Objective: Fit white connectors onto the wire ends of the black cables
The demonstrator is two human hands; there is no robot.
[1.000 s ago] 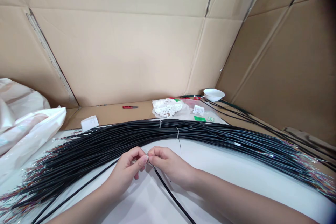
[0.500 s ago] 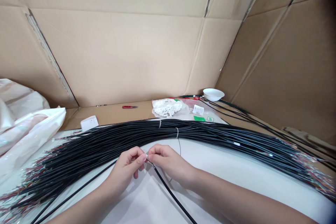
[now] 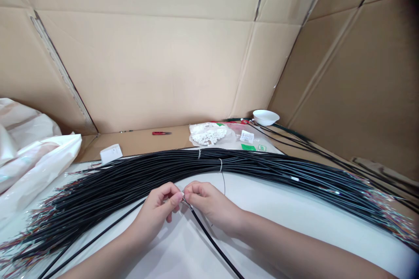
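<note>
A black cable (image 3: 212,239) rises from the bottom edge to my two hands, its stripped end showing short thin wires. My left hand (image 3: 163,204) is closed in a pinch on a small white connector (image 3: 182,195), mostly covered by thumb and fingertips. Close against it, my right hand (image 3: 214,205) pinches thin wires from the cable end; the fingertips hide the exact contact. Just beyond both hands lies a large bundle of black cables (image 3: 157,168), tied with light ties and with coloured wire ends fanning out on both sides.
Behind the bundle are a clear bag of white connectors (image 3: 209,135), red-handled tweezers (image 3: 161,133), a white bowl (image 3: 266,117) and a white paper label (image 3: 111,154). White plastic sheeting (image 3: 39,157) lies at left. Cardboard walls (image 3: 157,65) enclose the back and right.
My right hand has shifted very slightly at the cable end, and the cable has moved a little with it. My left hand keeps its pinch in the same place.
</note>
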